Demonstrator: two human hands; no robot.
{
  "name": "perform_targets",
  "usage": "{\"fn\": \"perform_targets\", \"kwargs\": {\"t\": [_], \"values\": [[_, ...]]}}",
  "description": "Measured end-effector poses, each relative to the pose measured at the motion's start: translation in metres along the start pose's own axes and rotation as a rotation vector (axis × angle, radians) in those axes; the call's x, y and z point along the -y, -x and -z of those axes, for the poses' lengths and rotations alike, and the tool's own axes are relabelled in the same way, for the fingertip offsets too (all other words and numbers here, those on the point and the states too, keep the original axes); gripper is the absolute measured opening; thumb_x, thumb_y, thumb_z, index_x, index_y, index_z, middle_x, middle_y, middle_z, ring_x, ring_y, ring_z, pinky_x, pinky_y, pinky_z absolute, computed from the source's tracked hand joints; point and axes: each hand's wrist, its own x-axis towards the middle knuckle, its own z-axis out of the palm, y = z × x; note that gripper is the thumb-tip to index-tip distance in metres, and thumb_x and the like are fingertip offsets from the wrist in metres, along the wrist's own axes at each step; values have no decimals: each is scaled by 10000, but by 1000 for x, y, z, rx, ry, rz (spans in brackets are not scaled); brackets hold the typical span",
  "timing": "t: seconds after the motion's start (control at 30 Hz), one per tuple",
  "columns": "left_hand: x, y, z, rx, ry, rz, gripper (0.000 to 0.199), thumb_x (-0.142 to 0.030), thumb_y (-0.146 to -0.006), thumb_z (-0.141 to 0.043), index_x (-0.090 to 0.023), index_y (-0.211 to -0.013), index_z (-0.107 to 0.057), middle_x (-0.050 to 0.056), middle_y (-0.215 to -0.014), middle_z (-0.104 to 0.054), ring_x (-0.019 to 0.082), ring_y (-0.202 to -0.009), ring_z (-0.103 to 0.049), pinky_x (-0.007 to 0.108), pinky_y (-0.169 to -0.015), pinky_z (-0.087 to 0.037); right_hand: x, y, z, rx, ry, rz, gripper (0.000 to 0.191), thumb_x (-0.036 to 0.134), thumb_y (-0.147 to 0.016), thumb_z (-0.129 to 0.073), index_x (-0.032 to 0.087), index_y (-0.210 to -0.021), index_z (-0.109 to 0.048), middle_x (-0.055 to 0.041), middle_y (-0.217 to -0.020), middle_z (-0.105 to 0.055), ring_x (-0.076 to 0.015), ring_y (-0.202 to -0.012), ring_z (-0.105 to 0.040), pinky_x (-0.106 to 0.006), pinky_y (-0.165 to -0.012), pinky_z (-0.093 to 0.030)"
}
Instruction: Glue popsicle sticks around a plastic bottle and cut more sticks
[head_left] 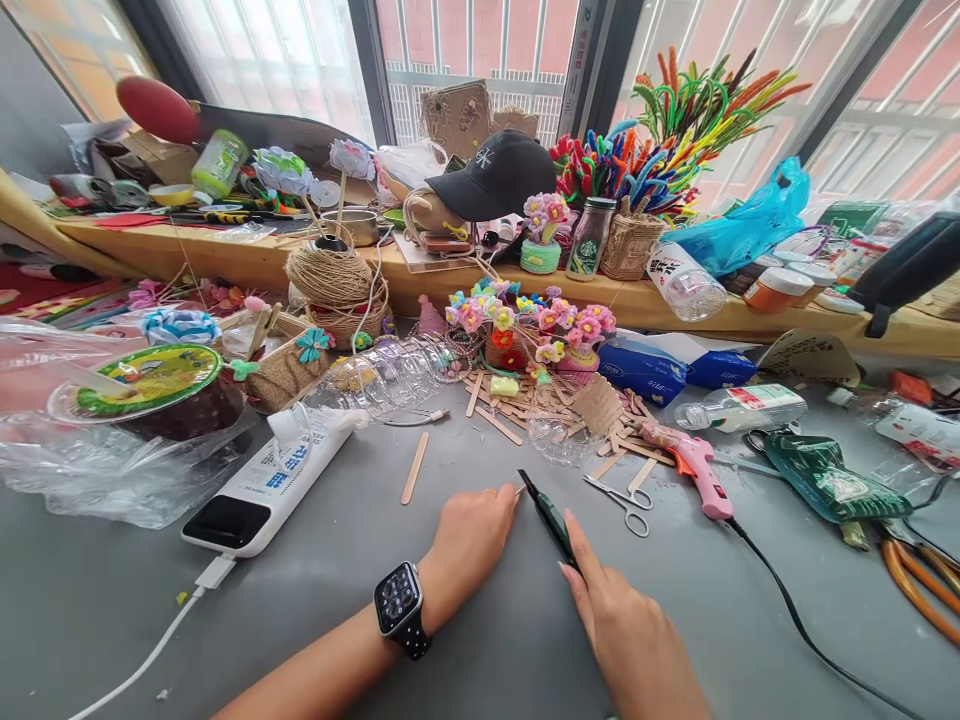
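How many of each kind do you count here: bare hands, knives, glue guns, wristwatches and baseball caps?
Left hand and right hand: 2
Knife: 1
Glue gun: 1
Wristwatch: 1
Baseball cap: 1
Total: 6

A slim, dark green cutter [553,522] with a blackish tip slants from the right hand [634,630] up and leftward over the grey desk [510,650]. Just beside its tip, the short end of a thin, pale stick [520,490] pokes from the left hand [472,530], which hides the rest.
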Motion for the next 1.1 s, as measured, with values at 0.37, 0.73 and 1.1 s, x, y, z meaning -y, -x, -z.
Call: {"fn": "perform_targets", "kwargs": {"t": [0.37,0.73,1.1], "values": [[0,0,0,-5,-20,3,263,-229,-851,-259,-176,-762,-501,44,-617,-589,174,-582,-579,216,-484,-355,-5,6,-4,15,51,44,442,315,-847,-294,221,-1277,-252,58,-478,-485,-102,-308,-478,-221,-278,-304],[1,0,-2,-17,-41,-3,260,-224,-850,-263,-182,-746,-498,40,-609,-590,183,-562,-575,226,-463,-350,-3,5,-3,-12,80,23,425,294,-846,-300,244,-1268,-275,57,-461,-459,-92,-299,-459,-212,-287,-286],[2,-1,-5,-29,-34,-15,238,-222,-847,-282,-187,-743,-494,33,-595,-584,188,-550,-573,226,-451,-327,0,3,-1,-38,167,37,391,284,-850,-297,227,-1234,-338,67,-448,-414,-83,-286,-442,-218,-296,-267]]}}
